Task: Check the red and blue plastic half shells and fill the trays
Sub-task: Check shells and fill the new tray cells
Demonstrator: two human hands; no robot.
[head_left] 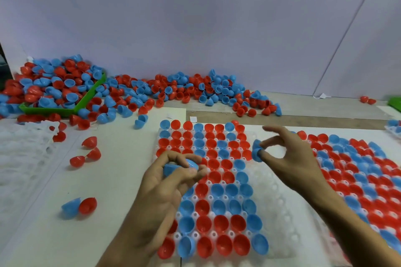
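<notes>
My left hand point(171, 178) holds a blue half shell point(173, 168) between thumb and fingers, above the left side of the middle white tray point(273, 197). My right hand point(288, 154) pinches another blue half shell point(257, 153) at its fingertips, over the tray's right edge. This tray holds many red and blue shells, open side up; its right column of cups is bare. A second tray point(321, 165) on the right is packed with red and blue shells.
A big loose pile of red and blue shells point(173, 91) lies along the back wall. A green bin point(63, 110) at the back left overflows with them. Empty white trays point(23, 149) sit at the left. Several stray shells point(79, 206) lie on the white table.
</notes>
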